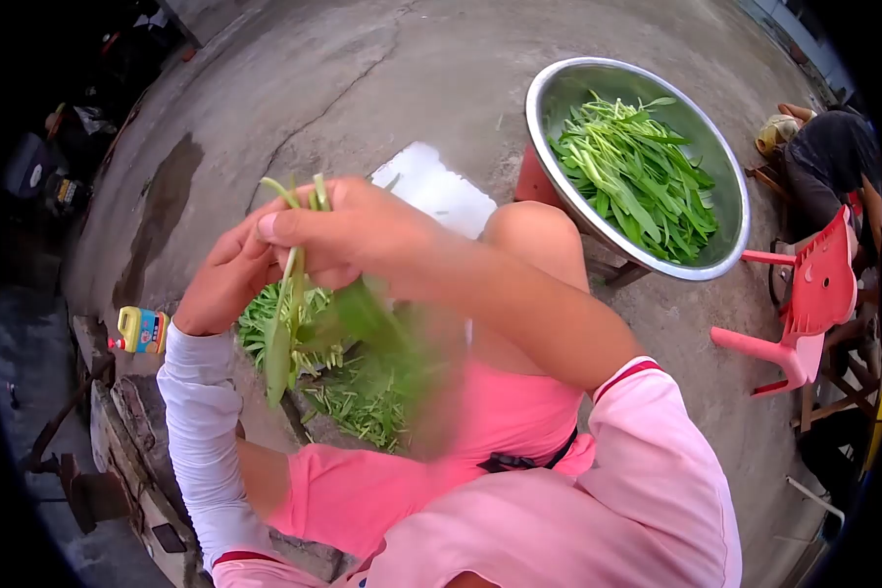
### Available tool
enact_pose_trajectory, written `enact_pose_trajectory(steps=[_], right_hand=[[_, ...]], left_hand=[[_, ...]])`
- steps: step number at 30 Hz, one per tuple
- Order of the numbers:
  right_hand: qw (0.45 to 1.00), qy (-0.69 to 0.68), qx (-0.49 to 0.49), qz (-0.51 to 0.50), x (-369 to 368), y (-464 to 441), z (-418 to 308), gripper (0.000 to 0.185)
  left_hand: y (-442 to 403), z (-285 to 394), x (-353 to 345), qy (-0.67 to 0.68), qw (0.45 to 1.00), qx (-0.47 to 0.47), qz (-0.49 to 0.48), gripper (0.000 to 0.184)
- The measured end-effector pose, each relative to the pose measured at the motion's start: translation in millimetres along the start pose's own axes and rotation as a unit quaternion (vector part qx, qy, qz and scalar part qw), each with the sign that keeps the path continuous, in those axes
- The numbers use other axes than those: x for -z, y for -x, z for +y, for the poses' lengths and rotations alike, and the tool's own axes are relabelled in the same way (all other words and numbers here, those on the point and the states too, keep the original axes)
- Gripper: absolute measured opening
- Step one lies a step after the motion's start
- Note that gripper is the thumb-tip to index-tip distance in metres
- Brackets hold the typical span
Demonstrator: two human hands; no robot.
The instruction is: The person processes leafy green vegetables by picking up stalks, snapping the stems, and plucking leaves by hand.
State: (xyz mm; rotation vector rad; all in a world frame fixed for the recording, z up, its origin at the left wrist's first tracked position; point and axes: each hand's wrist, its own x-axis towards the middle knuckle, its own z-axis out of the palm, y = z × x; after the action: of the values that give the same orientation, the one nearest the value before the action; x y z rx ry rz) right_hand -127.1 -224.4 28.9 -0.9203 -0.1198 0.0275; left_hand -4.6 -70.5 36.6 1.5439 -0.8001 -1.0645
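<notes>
My right hand [358, 230] is closed around a bunch of leafy green stalks, which look like water spinach [378, 318]. Their pale cut ends poke up above the fingers, and the leaves hang below, smeared by motion. My left hand [216, 279] meets it at the stems, its fingers pinched on a stalk [278, 358] that hangs down. Under the hands, a pile of greens [255, 323] lies low by my legs, with short cut pieces [367, 404] beside it.
A large metal basin [737, 211] of long greens [637, 176] stands tilted at the right, a red support [539, 181] below. Past it are a pink plastic chair [804, 304] and a bent-over person [838, 152]. A white sheet [439, 191] and a yellow jug [142, 330] are on the ground.
</notes>
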Motion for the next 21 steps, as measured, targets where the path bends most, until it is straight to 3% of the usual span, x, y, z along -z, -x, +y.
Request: enact_pose_trajectory(steps=[1, 3, 5, 8, 12, 21], right_hand=[[1.0, 0.007, -0.01, 0.016, -1.1, -1.1, 2.7, 0.022], [0.999, -0.022, -0.024, 0.025, -0.4, -8.8, 16.9, 0.028], [0.994, 0.005, -0.06, 0.088, -17.1, -8.8, 13.6, 0.028], [0.985, -0.029, -0.009, 0.171, -19.4, -23.9, 28.8, 0.026], [0.994, 0.03, -0.026, 0.1, -0.9, -36.5, 33.6, 0.029], [0.988, 0.069, -0.139, 0.011, -27.6, -39.3, 53.6, 0.026]], left_hand=[[18.2, 0.8, -7.5, 0.046, 0.998, -0.012, -0.045, 0.049], [43.4, -5.4, -6.6, -0.06, 0.992, -0.053, -0.101, 0.045], [55.4, -21.2, -11.0, -0.044, 0.996, -0.046, -0.067, 0.039], [67.4, -36.4, -8.8, 0.001, 0.999, -0.047, -0.016, 0.036], [81.4, -48.7, 2.9, 0.072, 0.991, -0.072, 0.093, 0.035], [98.6, -67.6, 24.8, -0.009, 0.965, -0.121, 0.232, 0.02]])
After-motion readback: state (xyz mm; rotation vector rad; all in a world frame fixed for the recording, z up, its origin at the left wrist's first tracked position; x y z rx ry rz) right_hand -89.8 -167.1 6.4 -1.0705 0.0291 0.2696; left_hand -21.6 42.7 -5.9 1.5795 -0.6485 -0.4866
